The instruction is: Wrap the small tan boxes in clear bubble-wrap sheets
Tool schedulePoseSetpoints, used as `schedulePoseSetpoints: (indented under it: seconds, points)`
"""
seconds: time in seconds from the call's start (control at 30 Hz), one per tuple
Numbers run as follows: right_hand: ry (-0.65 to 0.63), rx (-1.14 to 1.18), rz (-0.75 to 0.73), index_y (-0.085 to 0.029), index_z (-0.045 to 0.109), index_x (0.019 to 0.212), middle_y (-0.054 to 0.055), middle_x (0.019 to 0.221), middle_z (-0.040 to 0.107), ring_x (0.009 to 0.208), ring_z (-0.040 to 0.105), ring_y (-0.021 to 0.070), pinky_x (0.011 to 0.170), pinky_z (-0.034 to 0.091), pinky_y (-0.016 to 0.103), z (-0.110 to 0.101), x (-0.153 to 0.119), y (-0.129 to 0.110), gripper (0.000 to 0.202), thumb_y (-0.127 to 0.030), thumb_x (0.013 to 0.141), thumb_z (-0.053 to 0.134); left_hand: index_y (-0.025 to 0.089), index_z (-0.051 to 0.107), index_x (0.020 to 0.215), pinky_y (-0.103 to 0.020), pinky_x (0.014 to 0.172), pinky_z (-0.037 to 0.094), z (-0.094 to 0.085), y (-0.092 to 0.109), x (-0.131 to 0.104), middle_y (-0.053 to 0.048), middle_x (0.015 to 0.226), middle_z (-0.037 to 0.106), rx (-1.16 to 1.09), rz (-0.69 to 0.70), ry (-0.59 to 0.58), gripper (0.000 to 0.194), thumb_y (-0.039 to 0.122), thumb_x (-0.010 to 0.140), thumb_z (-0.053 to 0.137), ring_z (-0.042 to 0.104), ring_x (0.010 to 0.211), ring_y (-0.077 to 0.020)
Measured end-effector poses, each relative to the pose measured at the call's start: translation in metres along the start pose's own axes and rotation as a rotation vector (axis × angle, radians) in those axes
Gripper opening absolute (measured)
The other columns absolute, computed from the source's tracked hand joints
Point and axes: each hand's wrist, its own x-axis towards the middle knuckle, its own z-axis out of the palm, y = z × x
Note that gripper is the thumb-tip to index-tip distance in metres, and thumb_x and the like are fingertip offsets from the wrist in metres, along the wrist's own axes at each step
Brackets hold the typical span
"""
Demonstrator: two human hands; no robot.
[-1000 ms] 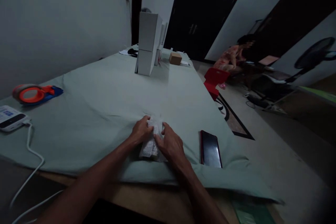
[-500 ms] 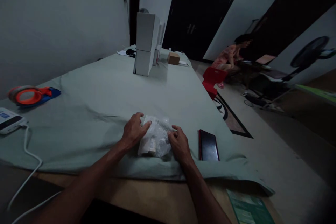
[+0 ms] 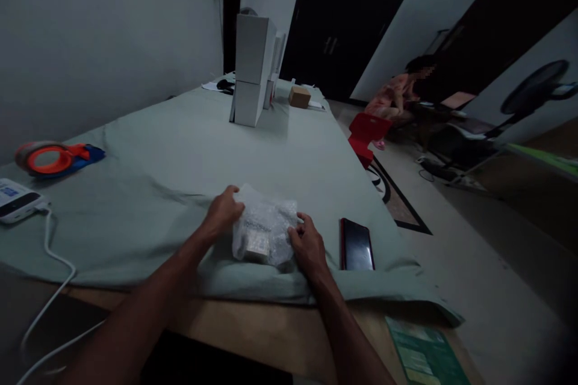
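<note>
A sheet or bag of clear bubble wrap lies near the front edge of the cloth-covered table. Through its lower part shows a small pale box, its details blurred by the plastic. My left hand pinches the wrap at its upper left edge, thumb and forefinger closed on it. On the other side, my right hand has its thumb and fingers closed on the wrap's right edge. Right of that hand lies a dark phone in a reddish case, apart from it.
An orange and blue tape dispenser and a white device with a cable are at left. Tall white boxes and a small brown carton stand farther back. A person sits beyond a red chair.
My left hand has moved left and slightly up, pulling the bubble wrap out wider and flatter. The small box shows more plainly beneath it. My right hand stays at the right edge.
</note>
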Motion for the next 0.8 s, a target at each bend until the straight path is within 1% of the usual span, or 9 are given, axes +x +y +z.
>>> schedulePoseSetpoints:
  seconds: [0.13,0.2,0.3,0.4,0.47,0.53,0.63,0.73,0.8]
  points:
    - [0.017,-0.104,0.009,-0.014,0.049,0.131,0.007,0.086,0.066,0.08,0.062,0.0241,0.074,0.045,0.035,0.0,-0.001,-0.005,0.052,-0.025,0.08,0.05,0.009,0.053,0.119,-0.029,0.067,0.049,-0.009,-0.027,-0.003,-0.007,0.079,0.069,-0.044,-0.041,0.068,0.041,0.012,0.079,0.049,0.065,0.074,-0.021]
    - [0.072,-0.145,-0.059,-0.014,0.05,0.13,0.011,0.097,0.066,0.089,0.061,0.0266,0.08,0.046,0.039,-0.004,-0.003,-0.009,0.053,-0.022,0.078,0.052,0.009,0.05,0.125,-0.032,0.077,0.049,-0.012,-0.024,-0.014,-0.009,0.092,0.068,-0.065,0.009,0.142,0.045,0.013,0.08,0.049,0.064,0.086,-0.0222]
    - [0.125,-0.076,-0.278,-0.015,0.052,0.127,0.014,0.111,0.064,0.101,0.059,0.0269,0.089,0.046,0.042,-0.012,-0.006,-0.021,0.046,-0.026,0.083,0.05,0.017,0.049,0.128,-0.031,0.097,0.043,-0.015,-0.006,-0.033,-0.007,0.112,0.064,-0.104,0.164,0.21,0.043,0.015,0.084,0.048,0.057,0.108,-0.0196]
    - [-0.126,0.066,-0.436,-0.02,0.05,0.131,0.012,0.119,0.063,0.105,0.06,0.0227,0.09,0.047,0.038,-0.018,-0.006,-0.041,0.041,-0.032,0.093,0.043,0.019,0.048,0.131,-0.032,0.098,0.043,-0.015,0.011,-0.042,-0.007,0.115,0.065,-0.14,0.553,0.135,0.045,0.015,0.086,0.047,0.057,0.108,-0.0192]
    - [-0.289,0.056,-0.428,-0.02,0.051,0.131,0.012,0.121,0.063,0.108,0.06,0.0227,0.092,0.046,0.038,-0.022,-0.004,-0.052,0.04,-0.034,0.095,0.039,0.016,0.042,0.136,-0.035,0.091,0.046,-0.012,0.013,-0.042,-0.01,0.11,0.067,-0.044,0.632,0.033,0.048,0.014,0.088,0.044,0.061,0.1,-0.0214]
    - [-0.343,0.01,-0.367,-0.018,0.054,0.129,0.013,0.116,0.065,0.105,0.061,0.0243,0.091,0.045,0.039,-0.027,-0.003,-0.058,0.041,-0.037,0.096,0.038,0.013,0.04,0.138,-0.037,0.085,0.048,-0.009,0.008,-0.04,-0.011,0.1,0.07,0.057,0.599,-0.024,0.049,0.014,0.089,0.041,0.064,0.091,-0.0229]
    - [-0.432,0.061,-0.312,-0.02,0.057,0.123,0.007,0.095,0.07,0.086,0.064,0.0209,0.078,0.048,0.033,-0.041,-0.01,-0.055,0.039,-0.042,0.096,0.039,0.014,0.042,0.136,-0.037,0.083,0.048,-0.008,-0.007,-0.046,-0.009,0.093,0.07,0.062,0.579,-0.009,0.045,0.016,0.091,0.04,0.064,0.086,-0.0228]
    - [-0.593,0.146,-0.345,-0.022,0.062,0.113,0.004,0.093,0.069,0.085,0.063,0.0186,0.076,0.048,0.03,-0.054,-0.027,-0.044,0.036,-0.043,0.097,0.038,0.018,0.052,0.126,-0.036,0.082,0.05,-0.007,-0.021,-0.066,-0.009,0.098,0.068,-0.077,0.582,0.086,0.036,0.02,0.093,0.039,0.063,0.088,-0.0219]
    - [-0.56,0.15,-0.344,-0.021,0.061,0.112,0.005,0.101,0.067,0.091,0.062,0.0198,0.079,0.048,0.031,-0.059,-0.042,-0.034,0.034,-0.043,0.095,0.042,0.017,0.053,0.121,-0.036,0.084,0.051,-0.004,-0.029,-0.083,-0.01,0.104,0.063,-0.164,0.545,0.193,0.031,0.024,0.092,0.042,0.061,0.095,-0.0226]
